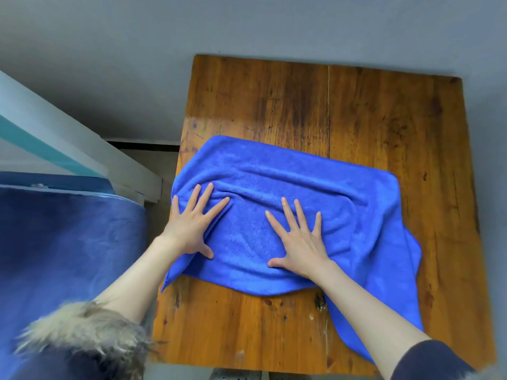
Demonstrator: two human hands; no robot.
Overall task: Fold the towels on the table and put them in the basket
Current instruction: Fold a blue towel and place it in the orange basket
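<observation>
Head cam looking straight down, so biggest thing first: the wooden table (pixel 356 111) fills the middle and right of the frame, with a grey floor around it. Over on the lower left there's a big dark blue cloth surface (pixel 68 242), can't tell what it belongs to, and a white and teal rail (pixel 68 144) runs diagonally above it.

On the table's centre sits one blue towel (pixel 301 182), spread out but rumpled, with its lower right part trailing down past the right forearm toward the bottom of the frame. Looks single-layer mostly, maybe one loose fold near the top edge, hard to say.

Left hand (pixel 192 226) lies flat on the towel's left side, fingers spread and straight, gripping nothing. Right hand (pixel 299 237) does the same near the middle, palm down, fingers fanned.

Progress-wise I'd call it early: this reads as smoothing before a fold. No tidy folded towel anywhere, and no basket in view at all, so folding and dropping it in are both left.
</observation>
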